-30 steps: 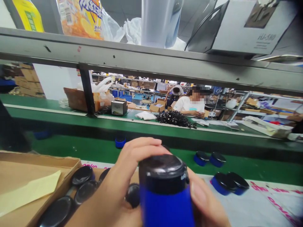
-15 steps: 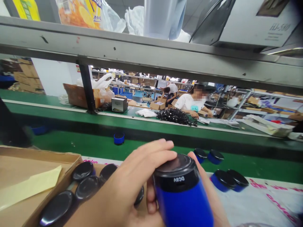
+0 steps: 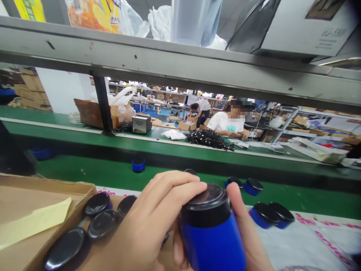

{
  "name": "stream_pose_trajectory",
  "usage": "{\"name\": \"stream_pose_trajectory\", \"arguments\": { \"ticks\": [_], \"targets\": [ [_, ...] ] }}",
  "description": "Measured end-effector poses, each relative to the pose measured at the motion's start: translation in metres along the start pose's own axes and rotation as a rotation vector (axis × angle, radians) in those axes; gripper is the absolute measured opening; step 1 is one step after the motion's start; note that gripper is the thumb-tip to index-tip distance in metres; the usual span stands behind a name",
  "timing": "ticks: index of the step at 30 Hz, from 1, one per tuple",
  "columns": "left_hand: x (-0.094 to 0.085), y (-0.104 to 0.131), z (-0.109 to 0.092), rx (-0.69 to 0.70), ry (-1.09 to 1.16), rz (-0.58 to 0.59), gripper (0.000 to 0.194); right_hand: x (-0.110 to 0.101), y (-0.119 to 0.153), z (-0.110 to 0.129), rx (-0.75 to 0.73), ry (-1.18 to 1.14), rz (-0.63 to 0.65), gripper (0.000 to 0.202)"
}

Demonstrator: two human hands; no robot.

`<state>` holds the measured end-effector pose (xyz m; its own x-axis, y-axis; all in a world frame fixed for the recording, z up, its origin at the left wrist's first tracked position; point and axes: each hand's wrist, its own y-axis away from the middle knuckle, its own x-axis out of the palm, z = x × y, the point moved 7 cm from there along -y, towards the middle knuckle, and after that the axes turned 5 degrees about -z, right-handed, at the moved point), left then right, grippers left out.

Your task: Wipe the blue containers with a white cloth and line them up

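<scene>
A metal shelf [image 3: 169, 62] spans the view above a green worktop [image 3: 107, 169], with a cardboard box [image 3: 22, 197] at lower left and a pink-printed white sheet [image 3: 293, 244] at right. The left hand [image 3: 143, 218], fingers across the black-topped blue canister [image 3: 213, 244], partly blocks black-lidded pieces [image 3: 102, 224] near the box; its thumb is hidden, so I can't tell whether it pinches. The right hand [image 3: 251, 229] clasps the canister, tilted, front and centre. Small blue-and-black pieces [image 3: 253, 187] sit beyond.
</scene>
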<state>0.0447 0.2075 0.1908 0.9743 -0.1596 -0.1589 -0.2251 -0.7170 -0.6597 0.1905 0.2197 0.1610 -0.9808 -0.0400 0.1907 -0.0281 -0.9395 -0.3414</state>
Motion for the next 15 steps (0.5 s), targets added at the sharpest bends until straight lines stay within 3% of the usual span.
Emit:
{"name": "stream_pose_trajectory", "arguments": {
  "ticks": [3,6,9,11,13,15],
  "targets": [
    [0.007,0.003,-0.011,0.136,-0.287,0.045,0.065,0.003,0.0,0.0,0.066,-0.069,-0.01,0.056],
    [0.009,0.002,-0.005,-0.011,-0.345,0.082,0.074,0.013,0.005,-0.006,0.215,-0.152,0.048,0.064],
    [0.006,0.002,0.011,-0.302,-0.116,0.09,0.072,0.014,0.012,-0.008,0.255,-0.108,0.055,0.079],
    [0.002,0.003,0.023,-0.49,0.097,0.037,0.064,0.011,0.016,-0.006,0.214,-0.031,0.056,0.1],
    [0.002,0.002,0.031,-0.597,0.293,0.017,0.054,0.011,0.022,-0.005,0.179,0.097,0.1,0.111],
    [0.005,0.0,0.033,-0.644,0.44,0.054,0.056,0.011,0.027,-0.008,0.198,0.25,0.15,0.109]
  ]
}}
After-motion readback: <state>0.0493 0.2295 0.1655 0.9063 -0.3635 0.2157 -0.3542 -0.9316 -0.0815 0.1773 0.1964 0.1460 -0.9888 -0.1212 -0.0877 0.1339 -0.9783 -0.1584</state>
